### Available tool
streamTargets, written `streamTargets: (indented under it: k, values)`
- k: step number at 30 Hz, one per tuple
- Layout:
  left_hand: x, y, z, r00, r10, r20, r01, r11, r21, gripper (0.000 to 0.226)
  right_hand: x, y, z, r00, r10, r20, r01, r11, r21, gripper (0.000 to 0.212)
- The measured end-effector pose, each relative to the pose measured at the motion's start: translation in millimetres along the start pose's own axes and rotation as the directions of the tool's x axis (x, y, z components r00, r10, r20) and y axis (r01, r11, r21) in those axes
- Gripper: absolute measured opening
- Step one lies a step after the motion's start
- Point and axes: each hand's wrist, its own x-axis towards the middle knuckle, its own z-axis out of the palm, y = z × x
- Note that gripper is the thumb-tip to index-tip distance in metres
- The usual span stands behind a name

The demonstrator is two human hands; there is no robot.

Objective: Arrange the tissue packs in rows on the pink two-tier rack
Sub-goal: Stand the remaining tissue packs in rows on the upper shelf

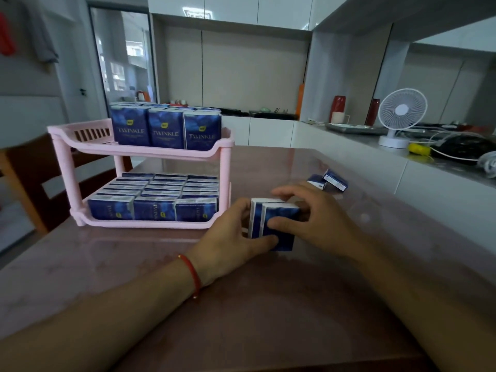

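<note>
Two tissue packs [273, 224] held upright right of the pink rack [139, 146].
Gripped between left hand [230, 237] and right hand [316, 210]; two loose packs [328, 181] lay beyond.

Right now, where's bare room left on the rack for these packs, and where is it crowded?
Upper tier: bare strip at its left end, between the slotted end wall and the upright packs. Lower tier: three rows of packs fill it. Both hands, left and right, grip the held packs. Bare tabletop lies before the rack.
</note>
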Motion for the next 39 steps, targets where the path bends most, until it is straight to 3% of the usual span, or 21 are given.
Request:
streamTargets:
  k: [6,11,17,22,28,30,35,39]
  values:
    - [-1.3,-3.5,-6.2,0.998,0.029,0.056,-0.039,0.984,0.176,0.064,-4.0,-1.7,13.7,0.998,-0.029,0.06,0.024,0.997,0.069,0.05]
    - [-5.9,1.8,-12.0,0.998,0.062,-0.013,-0.056,0.957,0.283,0.069,-5.8,-5.4,19.4,0.998,-0.058,0.011,0.056,0.992,0.113,0.047]
    - [-23.0,10.0,-33.8,0.995,0.093,-0.029,-0.081,0.954,0.288,0.058,-10.2,-11.4,20.4,0.999,-0.019,0.027,0.011,0.955,0.297,0.043]
    - [-57.1,43.8,-83.8,0.981,0.174,-0.09,-0.149,0.961,0.233,0.055,-12.7,4.8,28.4,0.998,-0.031,0.055,0.017,0.97,0.242,0.045]
    - [-65.8,102.8,-192.6,0.942,0.248,-0.226,-0.164,0.927,0.337,0.052,6.5,-32.9,41.6,0.976,-0.091,0.199,0.07,0.991,0.109,0.04]
    - [-57.4,115.6,-226.6,0.923,0.256,-0.288,-0.131,0.912,0.39,0.053,16.7,-51.7,53.5,0.972,-0.107,0.209,0.082,0.989,0.125,0.04]
    - [-27.3,125.1,-278.7,0.932,0.135,-0.335,0.021,0.906,0.423,0.054,32.8,-61.1,84.8,0.996,-0.084,-0.035,0.088,0.988,0.124,0.042]
    - [3.3,122.2,-293.3,0.935,0.07,-0.348,0.097,0.893,0.439,0.055,24.4,-54.8,85.9,0.997,-0.063,0.044,0.06,0.996,0.063,0.041]
